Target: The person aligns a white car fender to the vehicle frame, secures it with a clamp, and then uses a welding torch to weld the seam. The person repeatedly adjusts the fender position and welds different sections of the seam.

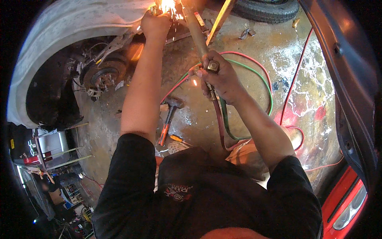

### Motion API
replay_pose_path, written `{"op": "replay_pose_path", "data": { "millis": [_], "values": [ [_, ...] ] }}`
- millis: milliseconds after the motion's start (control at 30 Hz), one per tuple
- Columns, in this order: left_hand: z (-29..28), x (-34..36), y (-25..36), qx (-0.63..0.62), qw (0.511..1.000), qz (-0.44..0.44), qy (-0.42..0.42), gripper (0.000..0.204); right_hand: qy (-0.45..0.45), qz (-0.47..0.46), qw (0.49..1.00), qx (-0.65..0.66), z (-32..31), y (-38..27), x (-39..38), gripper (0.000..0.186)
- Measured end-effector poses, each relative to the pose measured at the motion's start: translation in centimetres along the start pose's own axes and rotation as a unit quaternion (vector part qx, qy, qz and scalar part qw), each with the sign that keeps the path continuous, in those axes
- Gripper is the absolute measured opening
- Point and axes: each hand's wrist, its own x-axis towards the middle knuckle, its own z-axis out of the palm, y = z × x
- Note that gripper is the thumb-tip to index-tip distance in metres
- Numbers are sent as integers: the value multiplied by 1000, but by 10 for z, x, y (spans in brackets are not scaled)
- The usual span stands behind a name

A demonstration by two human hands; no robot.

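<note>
My right hand (223,77) is wrapped round the handle of a brass gas torch (195,32), near its valve knobs. From its lower end, a red hose and a green hose (224,115) run down. The torch's far end reaches the top edge, beside bright sparks (167,6) and a glare. Close to the left of the sparks, my left hand (156,24) is closed, with a small brass-coloured part at its fingers. What it grips is mostly hidden by the hand and the glare. Next to it curves a pale car fender (79,26).
A hammer (169,117) and a yellow-handled screwdriver (181,140) lie on the concrete floor. A wheel hub with a brake disc (104,75) is exposed at left. Coiled hoses (267,85) cross the floor at right. A tyre (266,11) lies at the back; a dark body panel (338,51) stands right.
</note>
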Motion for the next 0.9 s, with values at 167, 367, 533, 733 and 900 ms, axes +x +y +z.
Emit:
{"op": "replay_pose_path", "data": {
  "millis": [167,367,533,733,900],
  "values": [
    [3,6,-6,-28,998,54,23,22,-6,-6,1000,11,1,1,1,29],
    [-2,-1,-1,7,997,71,33,23,-3,1,1000,12,1,1,0,28],
    [-6,1,5,75,996,37,22,27,-9,0,1000,13,1,1,-1,29],
    [-6,-4,8,59,995,65,53,28,-7,-17,1000,-2,3,2,1,29],
    [-13,-18,30,-13,1000,-15,-7,27,-8,-14,1000,-4,-1,0,-1,29]
  ]
}}
